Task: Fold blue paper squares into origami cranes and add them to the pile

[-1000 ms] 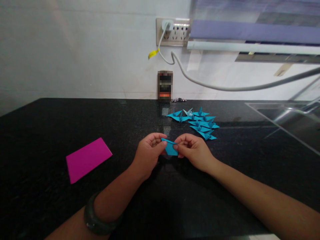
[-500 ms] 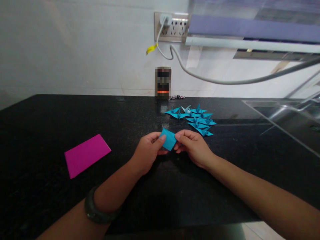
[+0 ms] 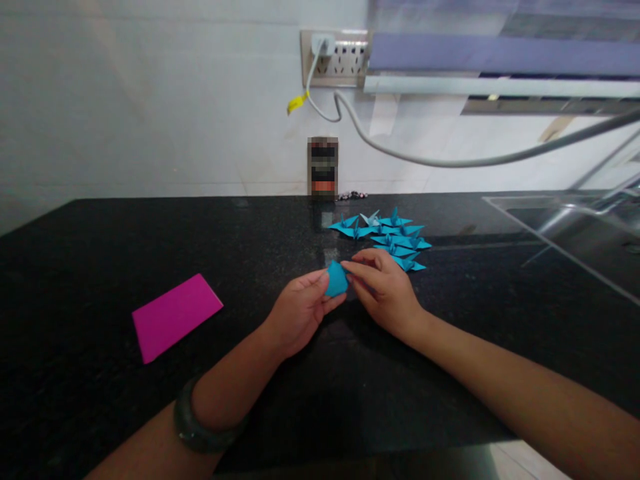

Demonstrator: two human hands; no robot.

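Note:
A small folded piece of blue origami paper (image 3: 336, 280) is held above the dark counter. My left hand (image 3: 306, 308) pinches its left side, thumb on top and fingers beneath. At its right corner, my right hand (image 3: 384, 288) is closed, thumb and index fingertips pressed at the paper's edge. Just behind my right hand lies a group of blue paper cranes (image 3: 400, 241), partly covered by that hand. Among them sits one paler crane (image 3: 371, 218).
A magenta stack of paper (image 3: 177, 317) lies on the black counter (image 3: 90, 260) at the left. Against the wall stands a blurred-out phone-like object (image 3: 323, 168) beside a beaded strand (image 3: 353, 195). A sink (image 3: 590, 240) is at the right. A grey cable (image 3: 430, 160) runs from a wall socket (image 3: 345, 59).
The blue paper has turned and now shows a smaller, less square outline. My right hand has lifted slightly and rolled, its fingers now pinching at the corner. The view has shifted a little.

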